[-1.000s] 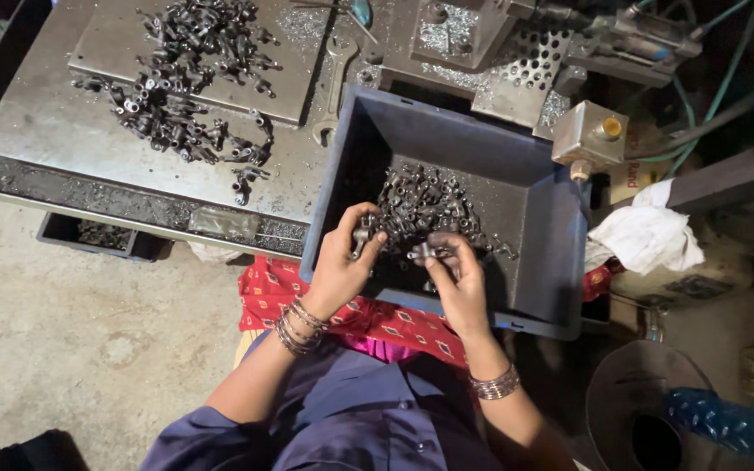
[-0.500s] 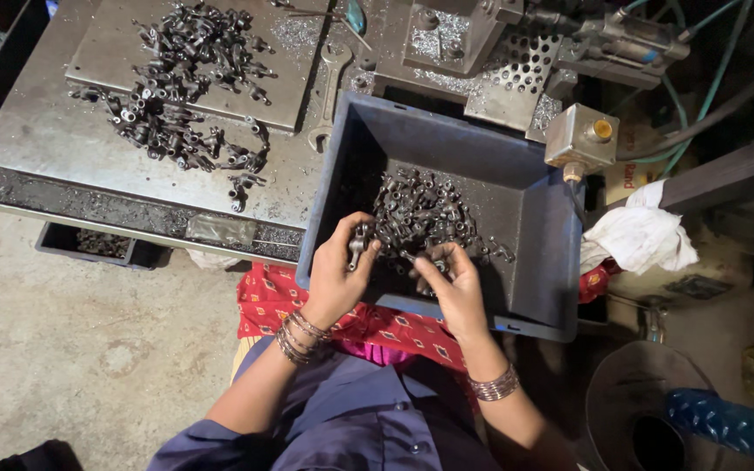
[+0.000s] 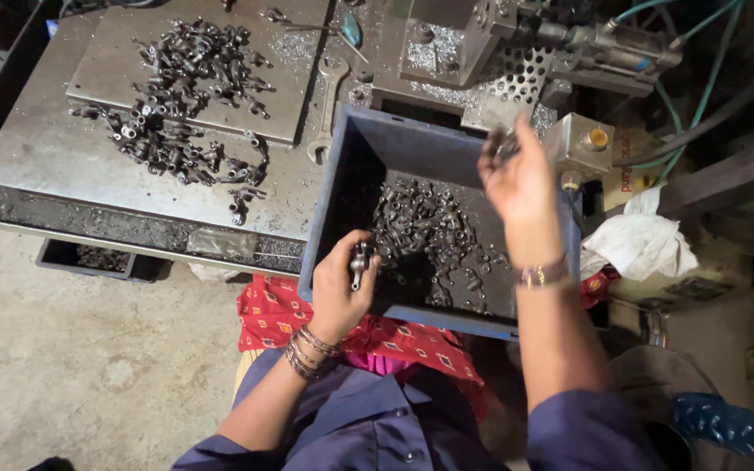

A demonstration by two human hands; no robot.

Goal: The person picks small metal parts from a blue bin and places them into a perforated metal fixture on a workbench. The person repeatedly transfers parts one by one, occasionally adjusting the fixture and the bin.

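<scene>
Left hand (image 3: pixel 339 283) at near rim of blue bin (image 3: pixel 342 183), fingers closed round one small metal fitting (image 3: pixel 360 259). Right hand (image 3: pixel 517 174) raised over bin's far corner, pinching another small metal part (image 3: pixel 506 144). Loose heap of like parts (image 3: pixel 434 235) on bin floor. Steel table (image 3: pixel 45 161) to the left carries a second scatter of parts (image 3: pixel 181 96); a wrench (image 3: pixel 326 100) lies beside it. White rag (image 3: pixel 634 244) right of bin.
</scene>
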